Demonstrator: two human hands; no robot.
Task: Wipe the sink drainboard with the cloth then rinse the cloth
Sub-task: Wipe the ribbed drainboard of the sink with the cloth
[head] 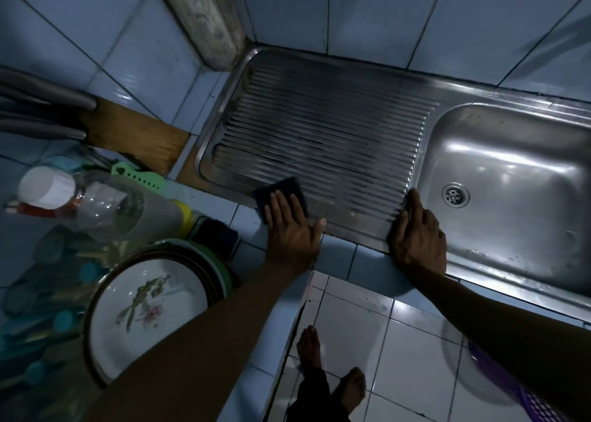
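Dark square cloth [277,194] lies at the ribbed steel drainboard's [319,133] near-left corner under the flat, straight-fingered left hand [289,226]; the right hand [417,232], fingers loosely extended, braces the front edge; wiping along the ribs should work best.

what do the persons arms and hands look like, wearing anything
Both forearms are bare, with no sleeves in view. The left hand and right hand wear no gloves, and no rings, watch or bracelets show in this dim light.

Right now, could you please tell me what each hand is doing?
Left hand: open, fingers flat, pressing the dark cloth on the drainboard.
Right hand: open, resting on the sink's front edge.
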